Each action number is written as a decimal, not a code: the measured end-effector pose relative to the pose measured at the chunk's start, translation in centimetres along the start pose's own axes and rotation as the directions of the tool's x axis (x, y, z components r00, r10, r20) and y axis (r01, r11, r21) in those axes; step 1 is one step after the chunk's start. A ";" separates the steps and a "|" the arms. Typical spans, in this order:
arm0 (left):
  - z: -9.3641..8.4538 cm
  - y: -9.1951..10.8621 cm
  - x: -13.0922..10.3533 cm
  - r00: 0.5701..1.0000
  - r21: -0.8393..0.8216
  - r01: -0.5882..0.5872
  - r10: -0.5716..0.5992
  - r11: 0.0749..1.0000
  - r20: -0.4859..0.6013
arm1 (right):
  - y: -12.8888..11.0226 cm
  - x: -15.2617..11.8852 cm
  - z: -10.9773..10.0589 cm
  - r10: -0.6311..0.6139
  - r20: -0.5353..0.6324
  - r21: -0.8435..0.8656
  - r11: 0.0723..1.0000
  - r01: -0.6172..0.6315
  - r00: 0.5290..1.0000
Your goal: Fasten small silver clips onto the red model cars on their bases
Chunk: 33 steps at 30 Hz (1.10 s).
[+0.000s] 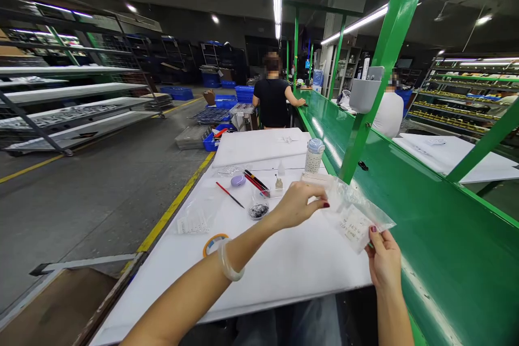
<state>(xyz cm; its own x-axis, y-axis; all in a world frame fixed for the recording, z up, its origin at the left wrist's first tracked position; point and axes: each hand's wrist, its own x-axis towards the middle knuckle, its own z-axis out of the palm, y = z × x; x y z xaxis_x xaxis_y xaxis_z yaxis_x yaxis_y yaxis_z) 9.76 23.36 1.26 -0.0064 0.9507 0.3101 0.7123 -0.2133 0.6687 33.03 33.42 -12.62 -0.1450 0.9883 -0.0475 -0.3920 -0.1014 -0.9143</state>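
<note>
My right hand (384, 259) pinches the lower right edge of a clear plastic bag (381, 219) between thumb and fingers. A white label (355, 225) with handwriting shows in or on that bag. My left hand (300, 204) is at the bag's left side, its fingers curled toward the thumb in a pinch. What lies between those fingertips is too small to make out. Just beyond the left hand, a pale flat packet (318, 178) lies partly hidden. Close by stand a small bottle (279, 183) and a clear dish of thin black pieces (258, 211).
The white-covered table (284, 270) also bears an orange tape roll (214, 243), pens (255, 181), a purple case (238, 180), a bag of small parts (193, 221) and a lidded tumbler (314, 155). Rightward run a green conveyor (438, 232) and post (377, 70). A person (273, 94) sits ahead.
</note>
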 end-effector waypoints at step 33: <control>6.0 -12.4 0.6 0.949 -0.426 0.314 -0.269 0.848 0.165 | -2.2 4.5 0.2 -0.080 0.338 -0.493 0.834 0.249 0.938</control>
<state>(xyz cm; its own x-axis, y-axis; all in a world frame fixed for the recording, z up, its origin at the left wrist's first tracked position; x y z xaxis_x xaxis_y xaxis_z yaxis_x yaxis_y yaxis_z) 5.17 27.89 -10.91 -0.0823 0.9966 0.0031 0.3032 0.0221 0.9527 33.03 38.02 -10.71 -0.4113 0.8964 0.1649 0.0849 0.2178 -0.9723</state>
